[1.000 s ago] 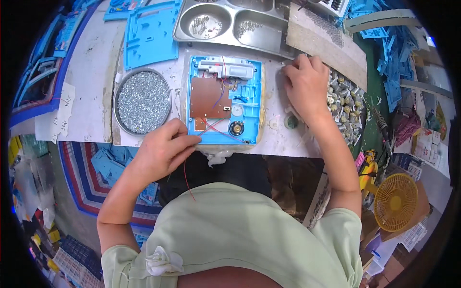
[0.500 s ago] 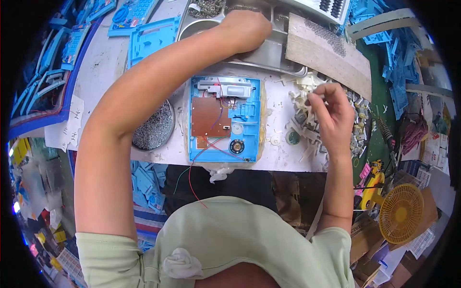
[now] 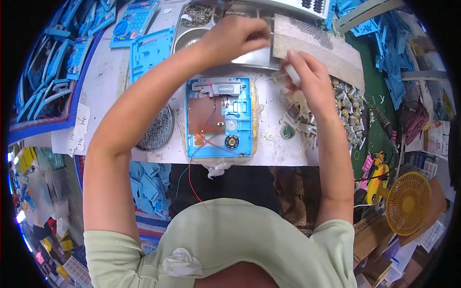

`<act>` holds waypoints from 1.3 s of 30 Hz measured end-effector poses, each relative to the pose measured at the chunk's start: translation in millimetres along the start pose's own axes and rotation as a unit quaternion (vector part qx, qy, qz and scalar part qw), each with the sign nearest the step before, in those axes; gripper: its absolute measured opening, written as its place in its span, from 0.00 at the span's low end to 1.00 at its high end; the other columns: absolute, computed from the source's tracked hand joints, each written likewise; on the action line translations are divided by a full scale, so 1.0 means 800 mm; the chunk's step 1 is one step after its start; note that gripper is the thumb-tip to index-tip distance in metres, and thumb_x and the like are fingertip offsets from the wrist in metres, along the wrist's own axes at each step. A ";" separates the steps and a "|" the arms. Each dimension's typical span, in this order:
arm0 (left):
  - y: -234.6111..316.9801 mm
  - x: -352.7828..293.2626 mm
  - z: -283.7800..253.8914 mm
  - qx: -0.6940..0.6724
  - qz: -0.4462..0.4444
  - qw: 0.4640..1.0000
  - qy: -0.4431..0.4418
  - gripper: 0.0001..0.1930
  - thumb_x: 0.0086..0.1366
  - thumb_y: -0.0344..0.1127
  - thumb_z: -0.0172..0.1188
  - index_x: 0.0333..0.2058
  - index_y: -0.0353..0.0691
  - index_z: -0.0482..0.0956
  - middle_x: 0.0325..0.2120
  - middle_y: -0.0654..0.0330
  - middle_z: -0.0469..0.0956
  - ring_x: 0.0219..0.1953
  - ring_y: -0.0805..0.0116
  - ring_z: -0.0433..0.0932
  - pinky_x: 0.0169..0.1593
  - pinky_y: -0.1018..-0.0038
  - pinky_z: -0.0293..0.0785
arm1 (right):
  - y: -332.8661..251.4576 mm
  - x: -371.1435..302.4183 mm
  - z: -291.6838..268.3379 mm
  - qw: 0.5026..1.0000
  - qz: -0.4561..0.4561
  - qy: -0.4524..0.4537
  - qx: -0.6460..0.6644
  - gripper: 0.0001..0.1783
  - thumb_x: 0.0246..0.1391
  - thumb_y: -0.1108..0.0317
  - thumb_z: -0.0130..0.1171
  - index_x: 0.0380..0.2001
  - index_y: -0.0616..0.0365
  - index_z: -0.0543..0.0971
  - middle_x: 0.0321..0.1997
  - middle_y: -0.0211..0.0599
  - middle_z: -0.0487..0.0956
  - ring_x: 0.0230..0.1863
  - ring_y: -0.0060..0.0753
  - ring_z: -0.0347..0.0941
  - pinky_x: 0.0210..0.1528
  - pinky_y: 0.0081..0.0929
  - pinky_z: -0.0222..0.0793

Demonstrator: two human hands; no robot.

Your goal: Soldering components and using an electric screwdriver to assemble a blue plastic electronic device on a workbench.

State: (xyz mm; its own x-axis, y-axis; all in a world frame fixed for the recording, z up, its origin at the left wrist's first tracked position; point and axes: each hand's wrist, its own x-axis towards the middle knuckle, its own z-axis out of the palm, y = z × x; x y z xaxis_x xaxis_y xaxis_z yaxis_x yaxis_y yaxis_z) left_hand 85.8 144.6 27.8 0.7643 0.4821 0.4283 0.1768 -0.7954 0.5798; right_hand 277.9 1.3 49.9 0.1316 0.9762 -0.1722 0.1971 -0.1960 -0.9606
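Observation:
My right hand (image 3: 309, 79) holds a small white plastic piece (image 3: 292, 74) between thumb and fingers, above the near edge of a grey board. Close by on the left, my left hand (image 3: 235, 41) hovers over a metal compartment tray (image 3: 254, 58). Its fingers are pinched and slightly blurred, so whatever is in them is too small to make out. Between my forearms lies an open blue plastic housing (image 3: 245, 108), with a brown circuit board (image 3: 204, 115), a round speaker (image 3: 232, 141) and thin wires. Red and green wires hang over the table's front edge.
Right of the housing are heaped small white and metal parts (image 3: 348, 113). The grey board (image 3: 317, 41) leans across the tray's right side. A round dish of small metal pieces (image 3: 158, 129) sits left. Blue housings (image 3: 72, 53) fill a bin at far left; a yellow fan (image 3: 408, 204) stands right.
My left hand has lifted out of the tray and come slightly nearer. My right hand has moved up and left from the heap, and a white plastic piece now shows in it.

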 end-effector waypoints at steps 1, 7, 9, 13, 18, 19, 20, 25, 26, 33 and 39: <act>0.016 -0.008 -0.007 -0.004 -0.010 1.000 -0.003 0.12 0.66 0.39 0.67 0.41 0.36 0.82 0.29 0.56 0.83 0.30 0.66 0.82 0.36 0.71 0.77 | 0.002 0.020 0.005 1.000 0.014 -0.023 0.001 0.19 0.69 0.52 0.57 0.38 0.59 0.81 0.31 0.29 0.80 0.25 0.16 0.71 0.26 0.18 0.65; 0.059 -0.050 -0.023 -0.170 -0.168 0.971 0.027 0.10 0.67 0.34 0.66 0.41 0.33 0.83 0.29 0.61 0.83 0.30 0.77 0.81 0.35 0.77 0.77 | 0.001 0.038 0.022 0.984 -0.074 -0.153 0.051 0.20 0.71 0.52 0.55 0.36 0.60 0.80 0.26 0.25 0.75 0.26 0.15 0.67 0.28 0.18 0.61; 0.061 -0.055 -0.025 -0.249 -0.200 0.947 0.030 0.10 0.71 0.34 0.62 0.39 0.30 0.83 0.26 0.62 0.81 0.28 0.78 0.79 0.34 0.78 0.77 | 0.010 0.041 0.024 0.978 -0.107 -0.171 0.051 0.19 0.73 0.52 0.53 0.39 0.58 0.80 0.28 0.27 0.78 0.25 0.12 0.68 0.25 0.15 0.59; 0.045 -0.057 -0.022 -0.297 -0.256 0.919 0.039 0.18 0.74 0.44 0.56 0.33 0.32 0.81 0.20 0.63 0.79 0.21 0.76 0.76 0.27 0.77 0.72 | 0.002 0.039 0.042 0.979 -0.190 -0.072 -0.029 0.14 0.66 0.60 0.60 0.39 0.62 0.79 0.30 0.28 0.76 0.31 0.23 0.71 0.32 0.25 0.67; 0.048 -0.048 -0.018 -0.319 -0.391 0.863 0.029 0.26 0.76 0.54 0.51 0.22 0.42 0.73 0.13 0.67 0.69 0.14 0.81 0.62 0.18 0.78 0.54 | 0.011 0.054 0.050 0.856 -0.444 0.052 -0.260 0.09 0.57 0.71 0.64 0.41 0.58 0.80 0.36 0.42 0.81 0.36 0.43 0.79 0.37 0.36 0.75; 0.048 -0.045 -0.023 -0.331 -0.418 0.846 0.006 0.27 0.75 0.55 0.52 0.21 0.43 0.73 0.12 0.67 0.68 0.13 0.81 0.61 0.18 0.78 0.53 | 0.013 0.058 0.052 0.844 -0.466 0.060 -0.260 0.09 0.56 0.71 0.64 0.41 0.58 0.80 0.37 0.42 0.81 0.37 0.45 0.79 0.38 0.37 0.75; 0.048 -0.043 -0.027 -0.343 -0.444 0.827 -0.017 0.27 0.75 0.56 0.53 0.20 0.44 0.72 0.11 0.67 0.68 0.12 0.81 0.60 0.17 0.78 0.52 | 0.016 0.061 0.054 0.832 -0.486 0.068 -0.259 0.09 0.56 0.72 0.65 0.41 0.57 0.80 0.37 0.42 0.81 0.37 0.48 0.79 0.38 0.38 0.76; 0.039 -0.041 -0.036 -0.352 -0.440 0.826 -0.019 0.31 0.73 0.59 0.55 0.14 0.46 0.67 0.08 0.67 0.64 0.11 0.80 0.57 0.17 0.78 0.50 | 0.014 0.057 0.056 0.834 -0.441 0.074 -0.322 0.10 0.54 0.73 0.65 0.40 0.57 0.79 0.37 0.42 0.81 0.37 0.49 0.79 0.39 0.38 0.76; 0.036 -0.043 -0.034 -0.347 -0.431 0.833 0.000 0.32 0.73 0.59 0.55 0.13 0.46 0.67 0.08 0.67 0.63 0.11 0.80 0.57 0.16 0.78 0.50 | 0.011 0.052 0.058 0.837 -0.432 0.052 -0.330 0.10 0.54 0.73 0.65 0.40 0.57 0.79 0.37 0.42 0.81 0.37 0.49 0.79 0.39 0.39 0.76; 0.031 -0.049 -0.035 -0.353 -0.407 0.841 -0.054 0.31 0.73 0.59 0.56 0.15 0.43 0.71 0.09 0.66 0.68 0.12 0.81 0.60 0.17 0.79 0.51 | 0.011 0.052 0.064 0.898 -0.393 0.052 -0.192 0.08 0.57 0.72 0.64 0.40 0.59 0.79 0.37 0.40 0.82 0.36 0.41 0.80 0.36 0.34 0.75; 0.035 -0.058 -0.036 -0.358 -0.320 0.877 0.032 0.24 0.75 0.53 0.55 0.24 0.41 0.77 0.17 0.66 0.74 0.16 0.82 0.68 0.19 0.82 0.58 | 0.003 0.040 0.068 0.971 -0.237 0.010 -0.028 0.10 0.60 0.68 0.65 0.41 0.62 0.80 0.38 0.32 0.83 0.38 0.19 0.75 0.32 0.21 0.69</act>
State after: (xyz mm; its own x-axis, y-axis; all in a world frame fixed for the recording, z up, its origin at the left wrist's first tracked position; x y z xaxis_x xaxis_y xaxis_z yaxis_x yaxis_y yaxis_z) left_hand 37.6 110.4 44.2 0.6100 0.7835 -0.1183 0.1042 0.0686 0.9922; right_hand 229.6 36.8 30.5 0.0316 0.9560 0.2915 0.2923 0.2701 -0.9174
